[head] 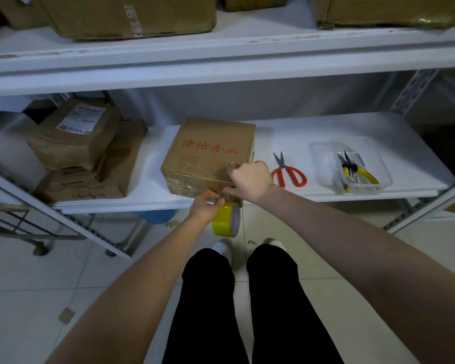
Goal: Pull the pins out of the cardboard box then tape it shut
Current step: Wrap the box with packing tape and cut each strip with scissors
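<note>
A brown cardboard box [208, 151] with red characters on top sits on the white shelf [313, 143], its near face at the shelf's front edge. My left hand [204, 207] grips a yellow roll of tape [225, 219] just below that edge. A clear strip of tape runs from the roll up the box's near face. My right hand [248, 179] lies with curled fingers against the box's near right corner, over the tape; whether it pinches the tape is hidden.
Red-handled scissors [288, 172] lie right of the box. A clear plastic tray [352, 164] further right holds yellow-handled pliers [357, 169]. Stacked brown parcels [84, 148] fill the shelf's left end. More boxes stand on the shelf above. A blue basket [156, 215] sits beneath.
</note>
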The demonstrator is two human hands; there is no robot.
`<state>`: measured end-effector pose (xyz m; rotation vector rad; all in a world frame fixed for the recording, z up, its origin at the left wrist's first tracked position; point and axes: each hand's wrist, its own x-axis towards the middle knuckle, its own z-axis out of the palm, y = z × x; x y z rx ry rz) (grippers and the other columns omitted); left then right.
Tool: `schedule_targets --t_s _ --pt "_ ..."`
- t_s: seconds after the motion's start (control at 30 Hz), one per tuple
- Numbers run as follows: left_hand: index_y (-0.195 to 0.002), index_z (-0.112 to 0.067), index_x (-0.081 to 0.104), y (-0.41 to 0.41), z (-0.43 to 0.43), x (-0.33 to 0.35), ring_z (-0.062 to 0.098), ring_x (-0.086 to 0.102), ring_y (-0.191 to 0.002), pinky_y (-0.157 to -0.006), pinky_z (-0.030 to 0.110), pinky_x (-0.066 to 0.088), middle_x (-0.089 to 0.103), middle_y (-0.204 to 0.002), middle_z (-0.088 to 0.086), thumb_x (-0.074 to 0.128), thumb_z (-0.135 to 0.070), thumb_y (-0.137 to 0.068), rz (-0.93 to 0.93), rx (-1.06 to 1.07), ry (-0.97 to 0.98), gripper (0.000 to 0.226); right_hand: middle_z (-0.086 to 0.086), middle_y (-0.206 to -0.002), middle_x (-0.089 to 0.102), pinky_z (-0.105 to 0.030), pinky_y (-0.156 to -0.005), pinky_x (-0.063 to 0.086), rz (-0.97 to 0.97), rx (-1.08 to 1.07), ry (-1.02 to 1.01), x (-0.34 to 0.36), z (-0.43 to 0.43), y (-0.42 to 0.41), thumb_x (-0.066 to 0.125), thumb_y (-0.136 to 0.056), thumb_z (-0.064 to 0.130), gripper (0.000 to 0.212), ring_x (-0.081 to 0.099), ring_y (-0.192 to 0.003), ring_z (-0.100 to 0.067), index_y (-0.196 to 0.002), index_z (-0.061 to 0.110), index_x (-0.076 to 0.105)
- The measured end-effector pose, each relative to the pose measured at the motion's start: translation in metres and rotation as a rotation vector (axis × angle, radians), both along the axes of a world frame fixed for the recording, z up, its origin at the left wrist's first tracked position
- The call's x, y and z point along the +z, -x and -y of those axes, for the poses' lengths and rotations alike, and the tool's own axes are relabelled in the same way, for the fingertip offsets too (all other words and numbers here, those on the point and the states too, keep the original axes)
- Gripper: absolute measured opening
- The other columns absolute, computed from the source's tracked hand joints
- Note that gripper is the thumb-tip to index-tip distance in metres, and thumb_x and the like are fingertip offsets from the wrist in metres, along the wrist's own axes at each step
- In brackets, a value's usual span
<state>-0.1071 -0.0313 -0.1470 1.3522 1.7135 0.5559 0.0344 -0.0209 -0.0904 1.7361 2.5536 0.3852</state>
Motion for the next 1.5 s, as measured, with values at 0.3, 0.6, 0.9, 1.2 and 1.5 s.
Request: schedule_targets --t_s 0.3,0.6,0.9,1.2,1.5 --pt "-0.108 -0.001 0.068 -0.005 -0.010 -0.002 0.015 0.051 -0.090 -0.078 0.024 0.038 0.061 -0.097 0.007 0.061 -0.012 -0.090 0.082 0.002 0.090 0.022 0.000 -0.138 0.055 -0.033 -0.077 0.052 -0.317 0.104 -0.016 -0.025 0.005 -0.022 0.048 -0.095 0.048 0.046 0.064 -0.108 -0.023 -0.128 0.016 0.056" --pt "-0.120 -0.011 0.060 -0.009 -0.015 -0.002 0.021 0.049 -0.098 -0.082 0.030 0.036 0.055 -0.111 0.005 0.057 -0.027 -0.094 0.135 0.098 0.261 0.030 -0.017 -0.129 0.043 -0.038 -0.089 0.045 -0.484 -0.792 0.228 -0.069 -0.019 -0.083 0.040 -0.098 0.035 0.052 0.045 -0.120 -0.030 -0.134 -0.002 0.040" --pt "-0.098 -0.027 0.063 0.001 -0.017 -0.021 0.022 0.050 -0.087 -0.077 0.031 0.034 0.056 -0.096 0.002 0.059 -0.036 -0.088 0.225 0.121 0.361 0.014 -0.014 -0.125 0.048 -0.034 -0.086 0.046 -0.528 -0.999 0.350 -0.085 -0.037 -0.102 0.051 -0.092 0.042 0.054 0.050 -0.115 -0.027 -0.129 0.003 0.048" --pt "-0.093 -0.021 0.063 0.000 -0.006 -0.020 0.026 0.058 -0.097 -0.089 0.038 0.047 0.063 -0.105 0.009 0.063 -0.022 -0.089 0.428 0.218 0.313 0.004 -0.001 -0.064 0.059 -0.025 -0.058 0.039 -0.866 -0.714 0.602 -0.062 -0.001 -0.140 0.057 -0.082 0.061 0.046 0.058 -0.065 -0.019 -0.072 0.016 0.061" --pt "-0.116 -0.002 0.060 0.000 -0.001 -0.011 0.032 0.062 -0.097 -0.082 0.039 0.052 0.063 -0.110 0.019 0.064 -0.012 -0.087 0.497 0.252 0.323 0.031 0.001 -0.071 0.052 -0.024 -0.058 0.031 -0.965 -0.414 1.515 -0.022 0.047 -0.134 0.050 -0.066 0.078 0.059 0.046 -0.061 -0.012 -0.076 0.020 0.051"
